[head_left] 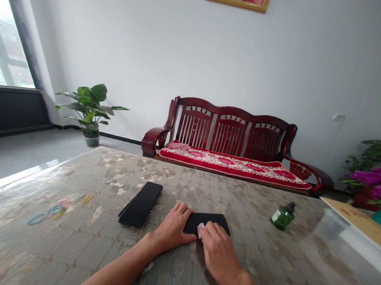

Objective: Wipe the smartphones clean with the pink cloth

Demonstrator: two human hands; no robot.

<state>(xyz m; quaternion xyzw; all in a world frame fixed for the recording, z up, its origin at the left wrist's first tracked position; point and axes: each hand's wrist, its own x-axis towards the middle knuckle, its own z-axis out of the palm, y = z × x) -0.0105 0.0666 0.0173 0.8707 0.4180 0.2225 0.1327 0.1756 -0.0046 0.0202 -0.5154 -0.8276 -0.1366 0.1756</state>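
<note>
A black smartphone [212, 219] lies sideways on the patterned tablecloth in front of me. My left hand [173, 227] grips its left end, with the thumb along the near edge and the fingers at the far edge. Pinched in my right hand [216, 248] is a small pale pink wipe or folded cloth [200, 230], which rests against the dark screen. Part of the wipe is hidden by my fingers. To the left of my hands lies a second black phone [141, 203], tilted slightly on something dark under its left edge.
A green bottle [283, 216] with a black top stands to the right. Beyond it is a clear plastic box [341, 239] with a tan board [361, 221]. Several coloured bands [36, 219] lie at the left. A wooden bench [229, 131] stands behind the table [85, 247].
</note>
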